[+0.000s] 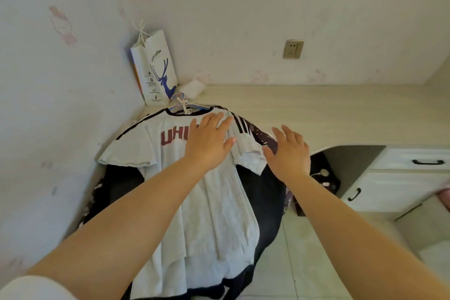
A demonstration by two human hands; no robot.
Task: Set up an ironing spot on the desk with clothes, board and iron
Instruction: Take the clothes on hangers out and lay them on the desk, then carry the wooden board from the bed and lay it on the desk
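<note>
Home bedroom or study corner: pale wallpaper with pink cartoon figures, built-in light-wood desk with white drawers, wall socket, tiled floor, coffee-shop paper bag.

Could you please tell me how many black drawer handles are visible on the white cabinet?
2: one handle on the upper drawer, one handle lower left of it. More may sit beyond the frame.

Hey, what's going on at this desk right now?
A person is laying clothes out on the desk corner. A white T-shirt, on a hanger, lies on top of darker garments. The left hand rests flat on its chest and the right hand is open by its sleeve. No board or iron is in view.
</note>
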